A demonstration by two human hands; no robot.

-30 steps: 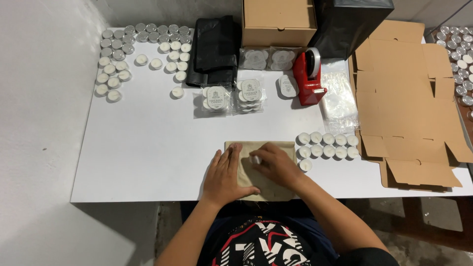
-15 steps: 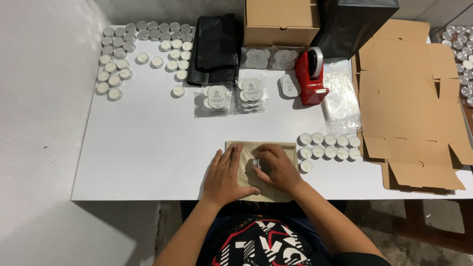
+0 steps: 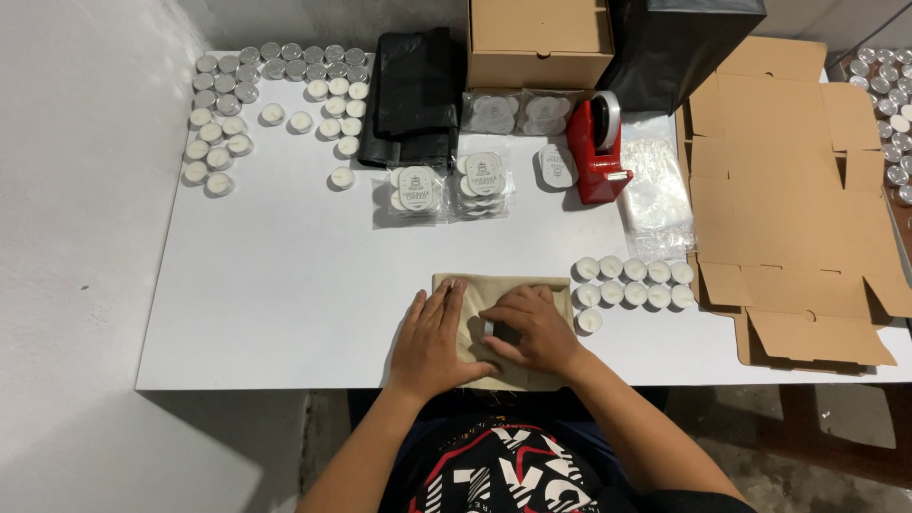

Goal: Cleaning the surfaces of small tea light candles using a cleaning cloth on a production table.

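Note:
A beige cloth pad (image 3: 513, 285) lies at the near edge of the white table (image 3: 285, 285). My left hand (image 3: 432, 337) rests flat on the left part of the cloth, fingers together. My right hand (image 3: 532, 328) is curled over a small round tealight (image 3: 492, 329) on the cloth, mostly hiding it. Just to the right of the cloth stands a group of white tealights (image 3: 632, 282) in two rows.
Many loose tealights (image 3: 271, 104) cover the far left. Clear packets of tealights (image 3: 446, 185) lie mid-table, near black bags (image 3: 413, 90), a red tape dispenser (image 3: 600, 147), a cardboard box (image 3: 540, 43), clear plastic bags (image 3: 655, 195) and flattened cartons (image 3: 798, 199) at right.
My right hand has shifted slightly on the cloth and closed more over the tealight. The left hand stays pressed flat.

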